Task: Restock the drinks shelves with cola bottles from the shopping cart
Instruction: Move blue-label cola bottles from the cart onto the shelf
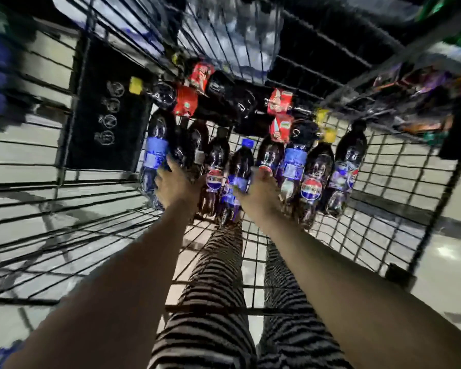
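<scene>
In the middle of the frame, both bare arms reach down into the wire shopping cart (383, 182), and the whole view is smeared with motion blur. The left hand (175, 182) presses against a blue-labelled cola bottle (155, 158) lying at the left end of the pile, fingers on its side; whether they close round it, I cannot tell. The right hand (260, 194) is right beside a blue-capped bottle (241, 177) in the centre, thumb up against it, its grip also too blurred to call. More dark cola bottles (313, 179) lie side by side across the cart floor, blue labels and round logos showing. Behind them, toward the upper centre, red-labelled bottles (186, 101) are heaped. Striped trousers (213, 288) show through the mesh below.
</scene>
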The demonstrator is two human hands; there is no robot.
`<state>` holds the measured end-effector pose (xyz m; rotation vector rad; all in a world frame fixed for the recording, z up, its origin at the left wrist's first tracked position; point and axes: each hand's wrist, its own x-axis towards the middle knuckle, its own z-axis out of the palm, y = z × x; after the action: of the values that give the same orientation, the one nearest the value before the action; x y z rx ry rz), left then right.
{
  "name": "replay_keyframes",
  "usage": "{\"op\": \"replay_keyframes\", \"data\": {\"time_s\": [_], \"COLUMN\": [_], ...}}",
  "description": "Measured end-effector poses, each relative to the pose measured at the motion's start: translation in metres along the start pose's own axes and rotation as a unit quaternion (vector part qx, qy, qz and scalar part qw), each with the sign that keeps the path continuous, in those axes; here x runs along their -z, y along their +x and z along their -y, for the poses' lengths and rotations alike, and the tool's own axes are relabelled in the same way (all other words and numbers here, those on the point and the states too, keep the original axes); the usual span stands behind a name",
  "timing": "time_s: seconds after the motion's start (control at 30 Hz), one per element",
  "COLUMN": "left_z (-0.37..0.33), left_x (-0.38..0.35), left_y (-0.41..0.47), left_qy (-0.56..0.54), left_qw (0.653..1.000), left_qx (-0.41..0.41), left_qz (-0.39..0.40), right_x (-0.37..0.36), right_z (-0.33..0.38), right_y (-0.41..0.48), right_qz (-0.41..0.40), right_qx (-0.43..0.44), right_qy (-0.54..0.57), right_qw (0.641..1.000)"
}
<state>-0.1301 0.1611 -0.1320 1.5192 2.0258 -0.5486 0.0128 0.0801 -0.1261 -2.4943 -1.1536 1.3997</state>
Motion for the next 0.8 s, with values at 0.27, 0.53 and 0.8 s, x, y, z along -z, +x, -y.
{"op": "replay_keyframes", "data": {"time_s": [0.27, 0.53, 0.8], "left_z": [0.007, 0.015, 0.031], "left_x": [-0.024, -0.022, -0.010], "left_y": [0.014, 0.024, 0.036], "left_qy": [-0.072, -0.180, -0.241], "left_qw": [0.995, 0.980, 0.968], "left_qx": [0.044, -0.065, -0.070], "left_qz": [-0.057, -0.056, -0.025], "right_x": [-0.018, -0.024, -0.037], "right_z": [-0.011, 0.019, 0.031], "right_y": [0.018, 0.068, 0.087], "right_qz": [-0.092, -0.083, -0.097], "right_qx": [0.038, 0.016, -0.053], "right_qy": [-0.020, 0.122, 0.168], "right_qw": [0.995, 0.989, 0.980]}}
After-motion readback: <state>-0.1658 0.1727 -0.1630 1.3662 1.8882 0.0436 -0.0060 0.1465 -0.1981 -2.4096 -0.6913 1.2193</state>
